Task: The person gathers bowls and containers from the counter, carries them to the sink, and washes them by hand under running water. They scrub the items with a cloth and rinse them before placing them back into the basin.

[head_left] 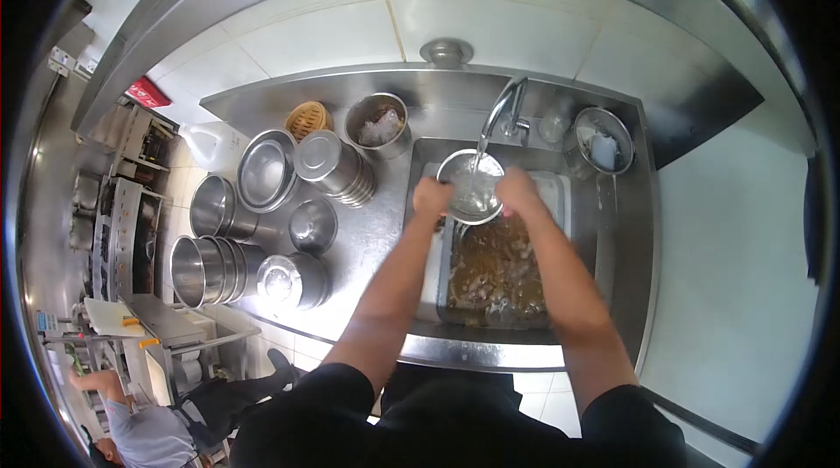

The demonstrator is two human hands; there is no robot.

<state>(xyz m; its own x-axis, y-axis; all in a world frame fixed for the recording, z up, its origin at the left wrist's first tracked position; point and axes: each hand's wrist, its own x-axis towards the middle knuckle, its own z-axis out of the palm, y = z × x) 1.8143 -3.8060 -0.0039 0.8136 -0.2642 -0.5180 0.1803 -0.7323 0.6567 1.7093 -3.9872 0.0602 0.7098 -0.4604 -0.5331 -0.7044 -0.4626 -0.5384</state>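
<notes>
Both hands grip the rim of a round metal bowl (468,206) beneath the running faucet (505,111). Water streams into the bowl and splashes inside it. My left hand (431,198) is closed on its left side, my right hand (518,192) on its right side; the undersides of the fingers are hidden. Just below the bowl, the sink (420,162) holds a tub of murky brown water (494,271) with pale bits and foam on it.
Left on the steel counter (367,249) stand stacked metal pots (206,271), upturned containers (328,160), a bamboo steamer (308,121) and a pot (377,125) with clear plastic inside. A metal container (604,143) sits right of the faucet. Another person (157,433) works at far left.
</notes>
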